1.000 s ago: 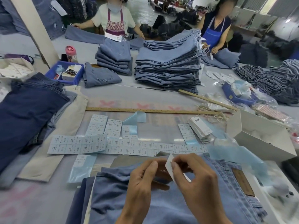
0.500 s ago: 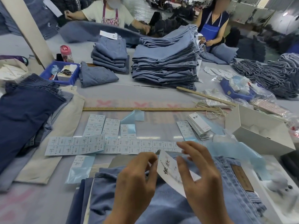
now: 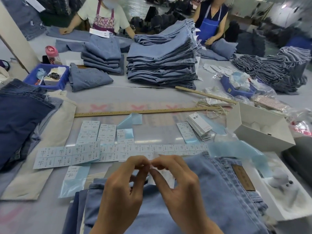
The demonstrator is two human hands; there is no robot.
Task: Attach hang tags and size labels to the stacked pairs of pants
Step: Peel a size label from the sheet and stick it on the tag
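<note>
A small white hang tag [image 3: 162, 174] is pinched between the fingertips of both hands, just above a folded pair of light blue pants [image 3: 194, 200] lying at the near edge of the bench [image 3: 160, 98]. The left hand [image 3: 121, 188] and right hand [image 3: 179, 186] meet fingertip to fingertip, fingers curled in on the tag; motion blur hides exactly what they are working, perhaps a sticker or the tag's string. Beyond the pants, long strips of size labels [image 3: 118, 151] on pale blue backing lie across the middle of the bench, with a small stack of spare tags [image 3: 200, 126] toward the right edge beside an open white box [image 3: 260, 130]. A wooden ruler [image 3: 143, 111] lies across the bench behind them. To do this step well, the tag probably should be held steady near the waistband, with its printed face outward and any label set on squarely. Tall piles of folded jeans [image 3: 162, 59] stand toward the far edge.
</note>
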